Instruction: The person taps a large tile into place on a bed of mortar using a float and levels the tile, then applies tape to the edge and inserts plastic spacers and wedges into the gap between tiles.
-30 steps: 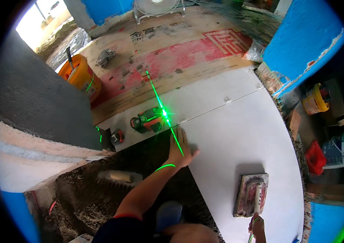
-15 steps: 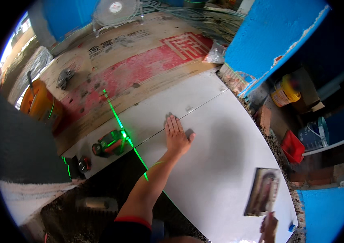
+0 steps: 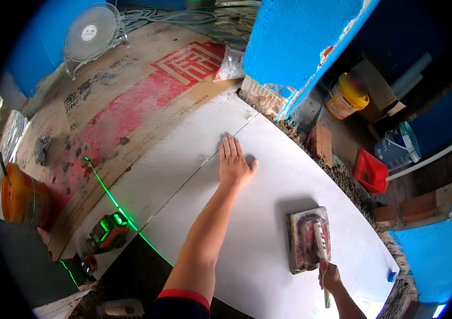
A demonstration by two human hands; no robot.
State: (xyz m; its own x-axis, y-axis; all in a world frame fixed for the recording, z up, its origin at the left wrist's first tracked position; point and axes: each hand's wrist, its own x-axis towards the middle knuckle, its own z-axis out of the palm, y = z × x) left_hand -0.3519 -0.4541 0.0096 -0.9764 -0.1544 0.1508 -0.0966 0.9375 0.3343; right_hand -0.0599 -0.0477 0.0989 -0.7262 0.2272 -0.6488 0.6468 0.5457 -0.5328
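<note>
Right grip [image 3: 331,275] clasps a handle [image 3: 319,239], the float [image 3: 304,243] just ahead; left grip [image 3: 234,162] lies flat on the tile [image 3: 284,170].

Cardboard floor cover [image 3: 146,50]: row of dark characters [image 3: 80,94] plus Latin letters at left, big angular red-and-tan emblem [image 3: 191,64] toward right, tiny print along near edge. Fan [image 3: 101,24]: round white label [image 3: 89,33], red mark, too small to read. Yellow bucket [image 3: 351,87]: printed label [image 3: 339,106], illegible.
</note>
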